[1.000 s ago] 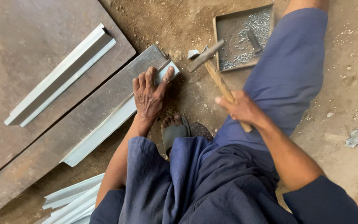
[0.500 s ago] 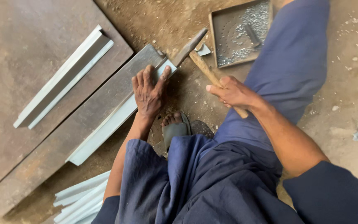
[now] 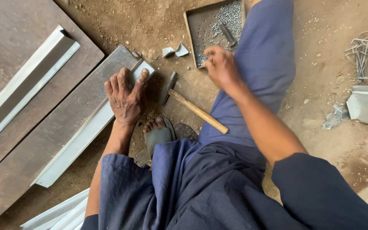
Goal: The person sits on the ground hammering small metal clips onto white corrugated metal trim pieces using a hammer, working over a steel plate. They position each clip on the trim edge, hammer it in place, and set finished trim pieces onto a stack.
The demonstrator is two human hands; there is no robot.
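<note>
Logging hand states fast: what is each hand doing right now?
Left hand: open, pressed flat on the metal strip.
Right hand: blurred, empty, over the tray; hammer lies on the ground.

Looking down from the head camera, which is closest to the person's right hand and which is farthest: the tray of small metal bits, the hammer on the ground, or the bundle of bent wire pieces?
1. Tray of small metal bits: just above the right hand, beside the fingertips.
2. Hammer: lying on the dirt, below and left.
3. Bundle of bent wire pieces: far off to the right.
</note>
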